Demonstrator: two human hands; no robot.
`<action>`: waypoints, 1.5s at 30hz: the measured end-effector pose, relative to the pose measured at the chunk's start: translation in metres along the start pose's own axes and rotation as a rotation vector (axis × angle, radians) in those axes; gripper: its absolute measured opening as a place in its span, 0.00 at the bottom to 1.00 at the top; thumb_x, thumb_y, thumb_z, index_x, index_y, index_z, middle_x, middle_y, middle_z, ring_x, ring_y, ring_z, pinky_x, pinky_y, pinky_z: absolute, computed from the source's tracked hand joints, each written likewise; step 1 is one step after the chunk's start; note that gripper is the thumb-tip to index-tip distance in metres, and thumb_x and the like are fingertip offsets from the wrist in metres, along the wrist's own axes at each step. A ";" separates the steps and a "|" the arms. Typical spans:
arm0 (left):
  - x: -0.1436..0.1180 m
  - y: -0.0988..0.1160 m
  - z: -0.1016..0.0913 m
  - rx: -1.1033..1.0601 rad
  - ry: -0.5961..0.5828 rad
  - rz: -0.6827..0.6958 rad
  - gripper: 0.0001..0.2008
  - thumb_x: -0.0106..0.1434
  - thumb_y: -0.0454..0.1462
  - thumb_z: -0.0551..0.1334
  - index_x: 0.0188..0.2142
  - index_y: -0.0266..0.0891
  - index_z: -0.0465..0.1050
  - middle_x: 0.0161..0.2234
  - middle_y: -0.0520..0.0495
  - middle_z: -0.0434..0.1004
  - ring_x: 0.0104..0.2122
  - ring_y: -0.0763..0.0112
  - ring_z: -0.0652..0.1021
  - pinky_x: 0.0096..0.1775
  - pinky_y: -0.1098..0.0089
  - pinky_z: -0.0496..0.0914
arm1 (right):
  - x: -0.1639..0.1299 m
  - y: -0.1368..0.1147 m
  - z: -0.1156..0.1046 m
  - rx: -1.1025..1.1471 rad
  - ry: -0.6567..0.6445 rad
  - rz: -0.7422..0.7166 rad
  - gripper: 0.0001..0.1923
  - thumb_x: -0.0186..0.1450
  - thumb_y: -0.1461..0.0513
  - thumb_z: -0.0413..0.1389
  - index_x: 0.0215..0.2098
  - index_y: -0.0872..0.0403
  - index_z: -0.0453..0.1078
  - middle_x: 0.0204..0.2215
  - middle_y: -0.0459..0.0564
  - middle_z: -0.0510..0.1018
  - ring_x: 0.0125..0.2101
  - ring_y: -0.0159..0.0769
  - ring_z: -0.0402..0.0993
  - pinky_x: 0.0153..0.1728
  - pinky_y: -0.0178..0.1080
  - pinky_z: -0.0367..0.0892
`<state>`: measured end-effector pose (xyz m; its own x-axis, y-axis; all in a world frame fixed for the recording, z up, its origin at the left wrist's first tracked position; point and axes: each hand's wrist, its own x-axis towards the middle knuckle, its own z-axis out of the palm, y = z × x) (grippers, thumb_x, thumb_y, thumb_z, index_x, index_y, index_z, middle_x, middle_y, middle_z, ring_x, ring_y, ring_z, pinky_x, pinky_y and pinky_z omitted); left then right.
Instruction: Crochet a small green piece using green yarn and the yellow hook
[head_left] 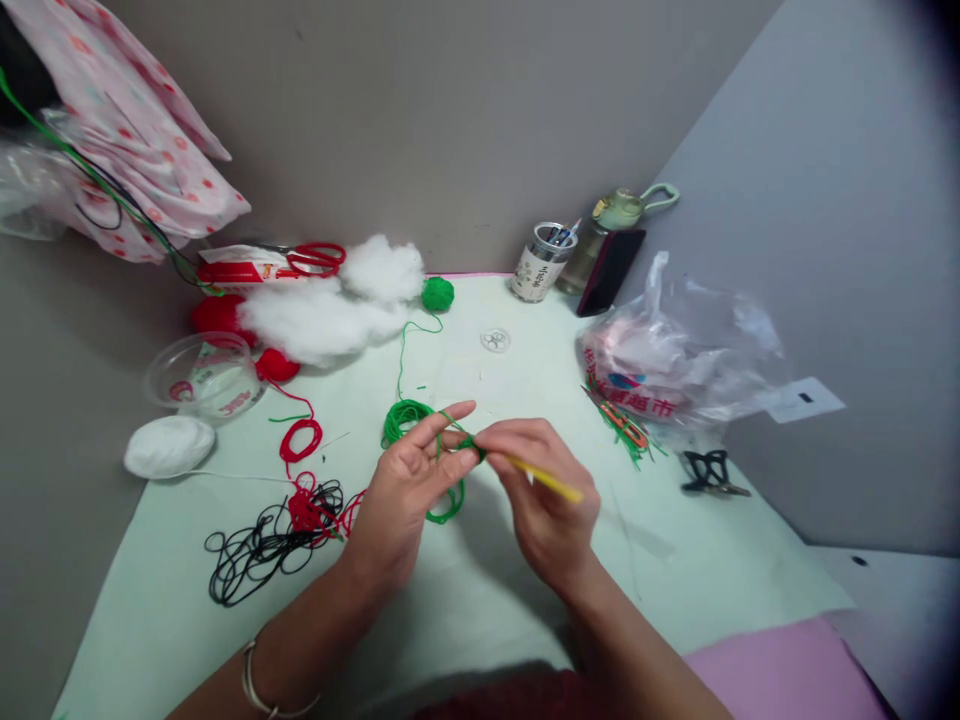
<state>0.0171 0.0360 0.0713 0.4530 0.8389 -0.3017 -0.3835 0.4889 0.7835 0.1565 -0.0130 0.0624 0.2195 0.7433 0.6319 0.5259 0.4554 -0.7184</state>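
Green yarn piece [472, 447] clamped in fingers of left hand [409, 472]; right hand [551, 500], fingers together on yellow tool [553, 482]. Green ball [438, 294] near far edge of table [720, 560].

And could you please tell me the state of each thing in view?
Yellow tool: gripped by right fingers
Green yarn: partly coiled, partly pinched by left fingers
Green ball: wound, strand trailing
White ball: wound, strand trailing
Small red ball: wound
Black cord: loosely tangled
Clear tub: open
Bottle: capped
Phone: upright, screen dark
Pen canister: uncovered, holding pens
Plastic bag: bulging
Red scissors: laid down, blades unclear
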 end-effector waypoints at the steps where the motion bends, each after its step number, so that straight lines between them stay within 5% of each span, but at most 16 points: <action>1: 0.000 0.000 0.000 -0.043 -0.011 -0.038 0.20 0.59 0.36 0.76 0.52 0.44 0.84 0.27 0.56 0.71 0.22 0.80 0.58 0.26 0.77 0.60 | -0.001 -0.001 0.000 -0.084 -0.019 -0.078 0.15 0.71 0.69 0.59 0.48 0.46 0.82 0.41 0.52 0.85 0.38 0.39 0.82 0.37 0.41 0.79; 4: 0.002 0.004 -0.003 -0.180 -0.095 -0.181 0.17 0.59 0.37 0.75 0.49 0.39 0.86 0.19 0.62 0.56 0.20 0.81 0.49 0.33 0.77 0.68 | -0.002 -0.001 -0.003 -0.129 -0.017 -0.137 0.17 0.71 0.70 0.59 0.50 0.45 0.82 0.43 0.52 0.86 0.40 0.40 0.83 0.38 0.43 0.79; 7: 0.005 0.007 -0.006 -0.221 -0.113 -0.196 0.13 0.59 0.37 0.75 0.45 0.37 0.87 0.18 0.63 0.52 0.20 0.81 0.50 0.45 0.72 0.74 | 0.001 0.004 -0.005 0.135 0.092 0.105 0.12 0.74 0.66 0.57 0.45 0.47 0.82 0.37 0.50 0.85 0.35 0.37 0.81 0.35 0.40 0.77; 10: 0.005 0.006 -0.007 -0.138 -0.044 -0.101 0.14 0.59 0.36 0.75 0.45 0.41 0.87 0.21 0.59 0.63 0.23 0.80 0.61 0.43 0.74 0.72 | 0.005 0.008 -0.004 0.408 0.124 0.334 0.10 0.74 0.59 0.58 0.39 0.50 0.81 0.32 0.48 0.83 0.28 0.34 0.76 0.30 0.38 0.74; 14: 0.002 0.001 -0.004 0.059 -0.038 0.032 0.18 0.59 0.36 0.75 0.50 0.46 0.85 0.36 0.50 0.79 0.38 0.70 0.76 0.41 0.73 0.70 | 0.004 0.008 0.000 0.392 0.027 0.369 0.10 0.72 0.56 0.61 0.39 0.51 0.82 0.34 0.50 0.84 0.31 0.36 0.77 0.33 0.40 0.74; 23: -0.001 0.003 -0.006 0.144 -0.017 0.043 0.14 0.60 0.39 0.73 0.46 0.46 0.87 0.37 0.49 0.76 0.37 0.68 0.73 0.39 0.69 0.67 | 0.006 0.010 -0.003 0.521 0.077 0.461 0.13 0.75 0.55 0.56 0.38 0.52 0.77 0.33 0.49 0.84 0.27 0.33 0.77 0.33 0.38 0.76; 29: 0.000 0.002 -0.008 0.194 -0.001 0.080 0.14 0.61 0.37 0.73 0.47 0.49 0.86 0.36 0.51 0.73 0.35 0.70 0.72 0.37 0.70 0.67 | 0.000 0.001 -0.003 0.318 0.083 0.310 0.11 0.78 0.60 0.52 0.42 0.51 0.76 0.35 0.48 0.84 0.30 0.33 0.80 0.34 0.38 0.78; 34: -0.004 0.000 -0.002 0.278 0.093 0.188 0.14 0.58 0.33 0.75 0.45 0.47 0.86 0.34 0.52 0.73 0.33 0.72 0.70 0.37 0.72 0.67 | -0.009 0.002 -0.002 -0.099 -0.018 -0.127 0.13 0.75 0.68 0.52 0.52 0.49 0.75 0.38 0.51 0.85 0.34 0.37 0.81 0.35 0.40 0.78; 38: -0.004 -0.001 0.000 0.034 -0.004 0.006 0.21 0.61 0.38 0.75 0.54 0.46 0.83 0.25 0.57 0.68 0.24 0.79 0.63 0.31 0.77 0.64 | -0.012 0.004 -0.001 -0.353 -0.036 -0.294 0.17 0.72 0.70 0.57 0.55 0.48 0.77 0.42 0.54 0.84 0.40 0.40 0.82 0.37 0.41 0.78; 42: 0.001 0.004 -0.003 -0.168 -0.077 -0.174 0.17 0.61 0.37 0.75 0.50 0.39 0.85 0.16 0.65 0.52 0.19 0.81 0.49 0.40 0.75 0.70 | -0.007 0.003 -0.002 0.012 0.058 -0.020 0.14 0.75 0.67 0.54 0.51 0.48 0.79 0.39 0.51 0.84 0.37 0.38 0.81 0.38 0.41 0.78; 45: 0.003 0.006 -0.004 -0.139 -0.073 -0.120 0.17 0.60 0.36 0.75 0.49 0.40 0.85 0.18 0.64 0.58 0.20 0.82 0.51 0.43 0.74 0.71 | -0.002 0.005 -0.002 0.368 0.112 0.254 0.12 0.77 0.63 0.53 0.44 0.48 0.80 0.35 0.47 0.83 0.32 0.34 0.79 0.35 0.38 0.76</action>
<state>0.0127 0.0430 0.0729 0.5576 0.7554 -0.3442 -0.4281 0.6169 0.6604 0.1607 -0.0127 0.0582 0.4017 0.8057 0.4354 0.1220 0.4241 -0.8974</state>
